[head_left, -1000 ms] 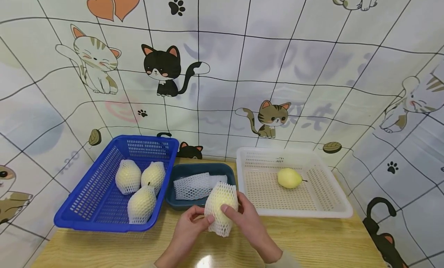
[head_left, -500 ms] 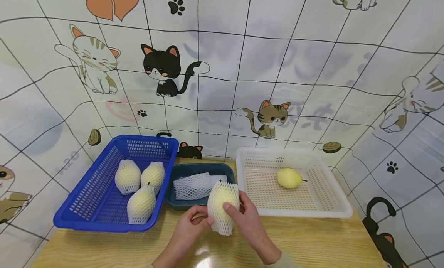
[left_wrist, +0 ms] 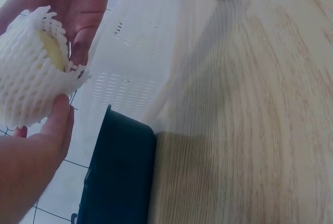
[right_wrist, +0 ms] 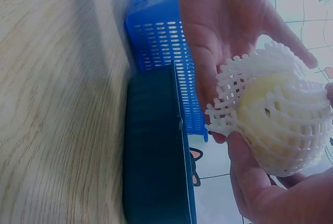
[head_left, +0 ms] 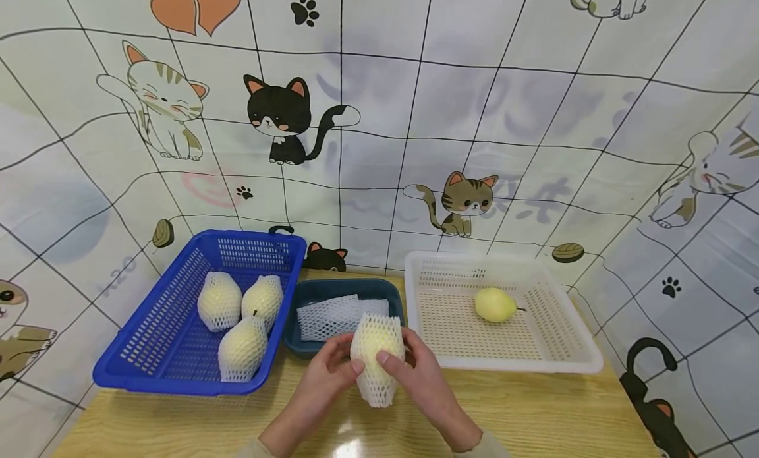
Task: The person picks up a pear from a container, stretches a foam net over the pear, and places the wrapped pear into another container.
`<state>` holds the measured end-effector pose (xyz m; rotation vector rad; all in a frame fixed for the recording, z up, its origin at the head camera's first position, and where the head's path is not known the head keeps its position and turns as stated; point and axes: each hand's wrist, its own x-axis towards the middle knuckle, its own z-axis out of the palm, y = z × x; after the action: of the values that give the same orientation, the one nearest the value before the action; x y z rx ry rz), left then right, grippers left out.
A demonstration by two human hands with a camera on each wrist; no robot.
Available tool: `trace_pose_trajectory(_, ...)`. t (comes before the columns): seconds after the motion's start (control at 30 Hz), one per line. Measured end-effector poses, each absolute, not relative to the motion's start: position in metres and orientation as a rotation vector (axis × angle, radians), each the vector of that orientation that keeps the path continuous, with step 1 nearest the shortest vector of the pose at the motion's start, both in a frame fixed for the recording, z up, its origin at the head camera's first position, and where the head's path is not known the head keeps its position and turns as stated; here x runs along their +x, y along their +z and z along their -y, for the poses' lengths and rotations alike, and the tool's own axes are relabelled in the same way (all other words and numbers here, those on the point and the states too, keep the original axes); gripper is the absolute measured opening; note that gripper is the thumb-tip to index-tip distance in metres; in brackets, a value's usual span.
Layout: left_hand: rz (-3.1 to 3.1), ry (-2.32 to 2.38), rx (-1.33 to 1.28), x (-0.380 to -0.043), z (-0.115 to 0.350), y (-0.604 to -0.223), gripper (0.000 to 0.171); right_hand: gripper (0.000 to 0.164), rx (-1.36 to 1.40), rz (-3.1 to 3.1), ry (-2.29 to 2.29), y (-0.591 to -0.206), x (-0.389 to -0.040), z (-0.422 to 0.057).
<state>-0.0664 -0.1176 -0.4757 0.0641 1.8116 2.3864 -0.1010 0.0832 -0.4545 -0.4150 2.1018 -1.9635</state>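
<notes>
A yellow pear in a white foam net is held upright above the front of the table, between both hands. My left hand grips its left side, thumb in front and fingers partly hidden behind. From the other side my right hand holds it, the thumb pressing on the net's front. In the left wrist view, bare yellow skin shows through the open end of the netted pear. The right wrist view shows the loose mesh edge of the netted pear near the left hand.
Behind the hands a dark teal tray contains flat foam nets. On the left, a blue basket holds three netted pears. To the right stands a white basket with one bare pear. A patterned sheet hangs behind.
The netted pear has shifted right, then back left and slightly down. My left hand has gone from the net's lower left edge to higher on the pear's side. The right hand keeps its hold.
</notes>
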Motion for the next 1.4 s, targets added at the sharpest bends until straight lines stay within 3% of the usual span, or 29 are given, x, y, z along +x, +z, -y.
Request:
trace_pose_trajectory(0.53,-1.61,2.419,0.045,-0.067,0.117,-0.472,0.074,0.047,-0.619,-2.162,-1.872,-0.446,-0.099,-0.092)
trace_pose_trajectory(0.8,-1.347,2.638,0.156,-0.063,0.128,-0.464,0.065,0.039,-0.575,-2.294,-1.91,-0.434,-0.099,-0.103)
trace_pose_trajectory(1.13,-1.69,2.662,-0.004,-0.061,0.189,-0.428,0.053,0.033,-0.597,-2.379,-1.953,-0.43,-0.102,-0.12)
trace_pose_trajectory(1.4,-2.476,1.964,-0.304,-0.063,0.262,-0.395,0.075,0.03,-0.543,-2.389,-1.951,-0.434,-0.102,-0.127)
